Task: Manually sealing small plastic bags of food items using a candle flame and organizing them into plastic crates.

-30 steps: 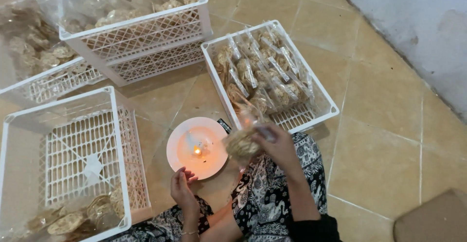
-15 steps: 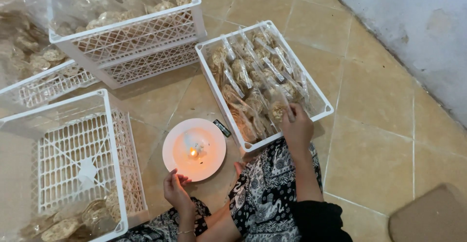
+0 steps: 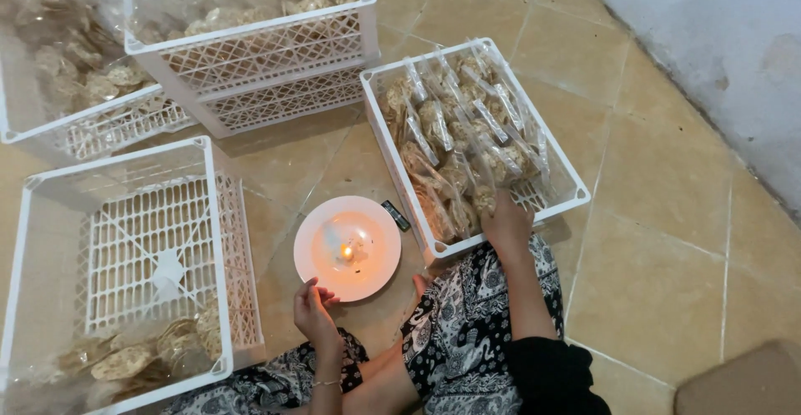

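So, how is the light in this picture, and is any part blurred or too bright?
Head view: soft, even light and weak shadows; the candle flame casts an orange glow on the white plate, nearly overexposed; clear packets in the right crate show small glare; edges bend slightly; focus looks sharp overall.

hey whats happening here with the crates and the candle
A person sits on the tiled floor among white plastic crates. Their right hand reaches into the crate on the right, which is packed with rows of clear bags of crackers, and rests on the nearest bags. Their left hand hovers empty beside a white plate holding a small lit candle. The crate on the left holds only a few crackers in its near corner.
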